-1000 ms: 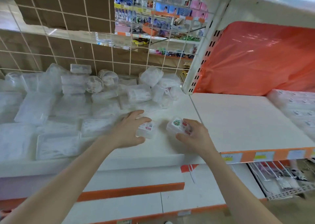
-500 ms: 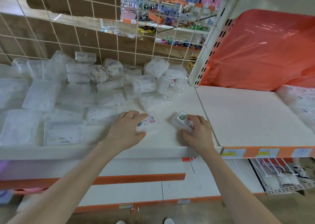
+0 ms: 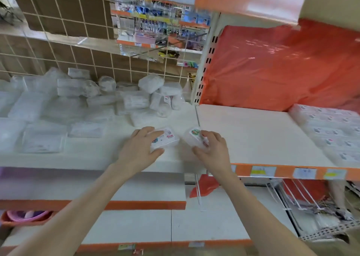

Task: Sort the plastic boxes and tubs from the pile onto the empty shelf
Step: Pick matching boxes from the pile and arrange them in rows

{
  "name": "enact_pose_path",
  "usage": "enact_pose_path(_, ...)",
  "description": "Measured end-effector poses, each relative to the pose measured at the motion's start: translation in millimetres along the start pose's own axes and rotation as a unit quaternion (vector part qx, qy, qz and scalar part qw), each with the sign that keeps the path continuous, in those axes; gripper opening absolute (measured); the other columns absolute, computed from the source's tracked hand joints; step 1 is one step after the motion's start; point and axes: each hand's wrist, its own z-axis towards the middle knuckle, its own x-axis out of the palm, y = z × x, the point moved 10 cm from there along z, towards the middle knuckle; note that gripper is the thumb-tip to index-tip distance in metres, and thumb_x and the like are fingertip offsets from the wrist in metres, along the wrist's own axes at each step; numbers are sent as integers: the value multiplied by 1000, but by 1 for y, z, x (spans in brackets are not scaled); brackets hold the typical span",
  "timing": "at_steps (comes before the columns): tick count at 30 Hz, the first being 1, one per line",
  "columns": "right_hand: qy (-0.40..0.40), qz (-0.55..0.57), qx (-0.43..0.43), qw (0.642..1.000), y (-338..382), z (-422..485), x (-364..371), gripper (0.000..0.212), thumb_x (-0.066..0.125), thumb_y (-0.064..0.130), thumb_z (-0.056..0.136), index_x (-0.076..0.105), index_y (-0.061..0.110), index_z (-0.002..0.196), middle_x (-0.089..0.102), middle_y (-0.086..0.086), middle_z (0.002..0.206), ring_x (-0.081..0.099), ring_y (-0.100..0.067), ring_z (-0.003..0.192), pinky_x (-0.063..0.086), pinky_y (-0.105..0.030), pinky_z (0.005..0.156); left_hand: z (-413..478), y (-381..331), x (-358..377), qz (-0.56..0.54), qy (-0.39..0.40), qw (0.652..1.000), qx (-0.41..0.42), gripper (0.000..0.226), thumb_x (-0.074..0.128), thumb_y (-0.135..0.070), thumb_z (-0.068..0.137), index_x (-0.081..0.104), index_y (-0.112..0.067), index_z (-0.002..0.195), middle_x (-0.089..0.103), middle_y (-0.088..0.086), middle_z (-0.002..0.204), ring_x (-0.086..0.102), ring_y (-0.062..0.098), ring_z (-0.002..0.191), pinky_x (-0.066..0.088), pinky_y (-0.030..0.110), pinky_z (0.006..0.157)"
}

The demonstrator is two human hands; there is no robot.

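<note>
Shelf edge (image 3: 78,159), left hand (image 3: 139,150) grip curled round labelled box (image 3: 169,138); right hand (image 3: 213,152) grip pinching stickered box (image 3: 194,135)

Two small clear lidded boxes with colourful stickers, near the shelf's front edge. The left box (image 3: 166,138) lies roughly flat, label up, gripped by the left hand (image 3: 140,148). The right box (image 3: 194,136) is tilted, round sticker up, gripped by the right hand (image 3: 212,152). The pile (image 3: 93,101) of clear boxes and tubs is heaped behind-left. The empty shelf (image 3: 253,134) is just right, bare white.
</note>
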Motion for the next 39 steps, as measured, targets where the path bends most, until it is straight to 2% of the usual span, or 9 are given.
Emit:
enact_pose_path(4, -12, 2, -5, 1000, -46, -26, -50, 41, 69, 15, 75, 60, 7, 115, 55, -11, 117, 44, -30, 108, 29, -23, 85, -11, -68, 25, -33, 1, 999, 26, 65, 46, -48, 74, 48, -24, 133, 38, 4, 140, 29, 25, 128, 30, 35, 102)
enact_pose_path(9, -24, -8, 13, 1000, -110, -67, -106, 43, 61, 28, 72, 63, 7, 110, 56, -13, 112, 48, -33, 103, 33, -29, 87, -24, -145, 67, -34, 2, 997, 68, 83, 25, -62, 64, 49, -22, 133, 40, 6, 138, 32, 28, 125, 34, 38, 99)
enact_pose_path(13, -48, -24, 32, 998, -156, -98, -147, 49, 56, 35, 70, 64, 4, 108, 58, -14, 107, 51, -35, 99, 32, -31, 84, -30, -202, 104, -42, 22, 995, 93, 88, 20, -65, 62, 48, -22, 133, 41, 7, 137, 32, 28, 126, 32, 38, 100)
enact_pose_path(17, -64, -42, 53, 996, -197, -119, -181, 44, 60, 25, 67, 64, 1, 105, 59, -16, 105, 52, -37, 98, 32, -32, 83, -36, -255, 135, -51, 48, 989, 131, 88, 19, -64, 62, 49, -21, 133, 41, 8, 137, 32, 28, 126, 30, 36, 102)
enact_pose_path(21, -80, -49, 79, 992, -232, -134, -207, 45, 63, 25, 74, 60, 5, 115, 54, -14, 115, 47, -32, 106, 28, -27, 83, -27, -294, 161, -45, 78, 982, 164, 81, 27, -61, 68, 49, -19, 133, 41, 10, 137, 33, 29, 126, 29, 36, 103)
enact_pose_path(26, -94, -53, 115, 987, -275, -136, -230, 50, 55, 31, 72, 60, 6, 115, 55, -11, 116, 46, -29, 108, 27, -25, 85, -3, -337, 191, -62, 86, 975, 197, 84, 23, -61, 65, 52, -16, 130, 45, 12, 134, 35, 31, 124, 29, 35, 102)
enact_pose_path(31, -122, -58, 137, 981, -326, -112, -262, 50, 56, 34, 72, 62, 6, 113, 59, -11, 114, 49, -31, 106, 29, -28, 86, 39, -384, 222, -81, 87, 968, 223, 82, 24, -59, 66, 53, -16, 129, 45, 13, 133, 36, 32, 123, 29, 33, 101)
enact_pose_path(35, -138, -72, 133, 979, -359, -77, -293, 41, 66, 24, 77, 62, 6, 113, 58, -11, 114, 49, -32, 106, 32, -32, 88, 83, -420, 243, -92, 94, 965, 229, 84, 22, -61, 64, 50, -19, 131, 42, 9, 136, 32, 28, 125, 26, 30, 102)
enact_pose_path(39, -149, -76, 130, 977, -383, -35, -320, 43, 59, 25, 73, 62, 5, 111, 57, -12, 111, 49, -32, 105, 32, -31, 87, 124, -450, 259, -101, 94, 963, 230, 67, 39, -48, 73, 49, -20, 132, 41, 8, 138, 31, 26, 127, 23, 28, 104)
